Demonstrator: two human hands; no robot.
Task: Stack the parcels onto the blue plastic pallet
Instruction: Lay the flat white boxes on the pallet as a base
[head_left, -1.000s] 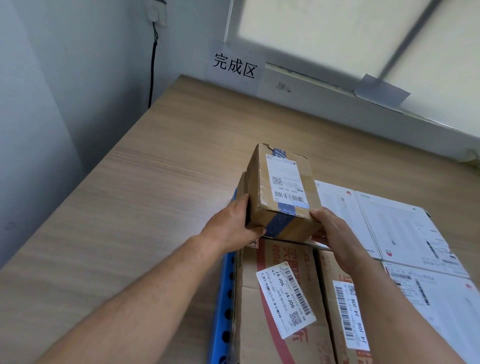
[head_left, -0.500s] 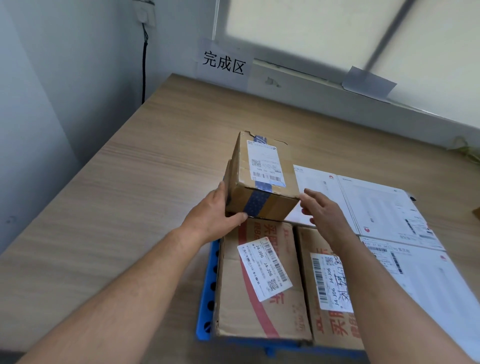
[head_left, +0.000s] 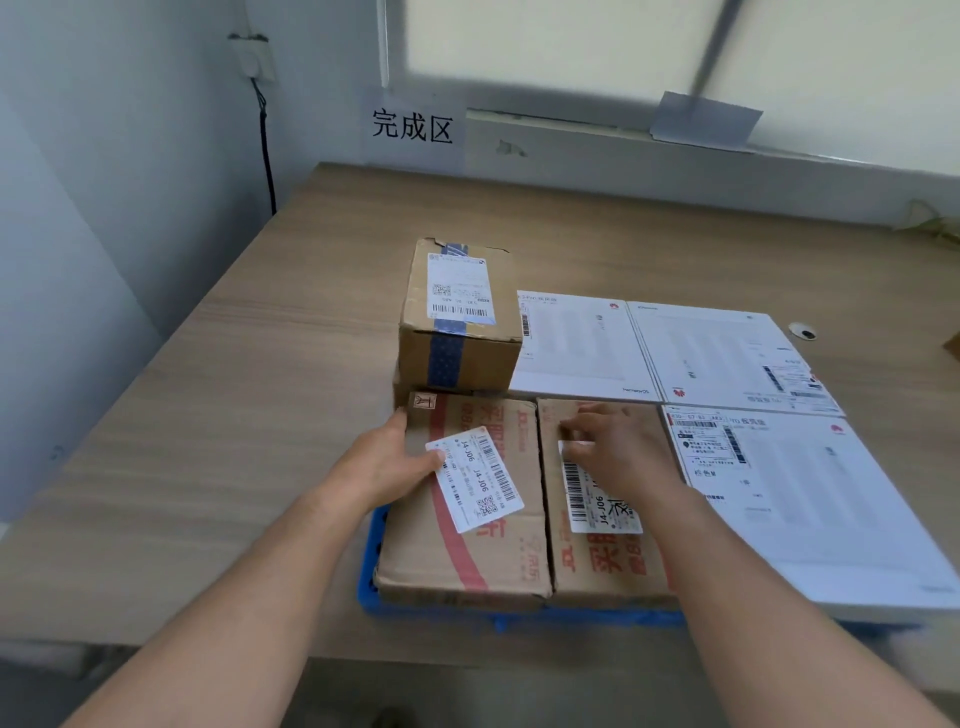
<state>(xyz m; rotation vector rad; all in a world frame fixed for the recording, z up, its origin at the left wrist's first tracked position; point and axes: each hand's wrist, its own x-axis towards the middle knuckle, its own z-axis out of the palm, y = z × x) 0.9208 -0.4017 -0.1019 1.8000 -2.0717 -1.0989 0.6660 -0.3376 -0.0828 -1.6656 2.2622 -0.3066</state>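
The wall sign (head_left: 413, 126) reads 完成区. The small brown parcel (head_left: 460, 322) stands at the far left corner of the stack on the blue plastic pallet (head_left: 370, 564), resting on a lower brown box just behind the left carton (head_left: 467, 551). Its long axis runs away from me toward the wall. Its white shipping label faces up with the barcode at my end, too small to read, and blue tape runs down the near face.

The left carton and the right carton (head_left: 608, 569) carry red Chinese print and white labels marked J4-J06. The white flat boxes (head_left: 727, 358) to the right show a red petal logo.

My left hand (head_left: 387, 465) lies flat on the left carton's edge with its thumb on the label, gripping nothing. My right hand (head_left: 618, 447) rests loosely curled fingertips on the right carton and holds nothing.
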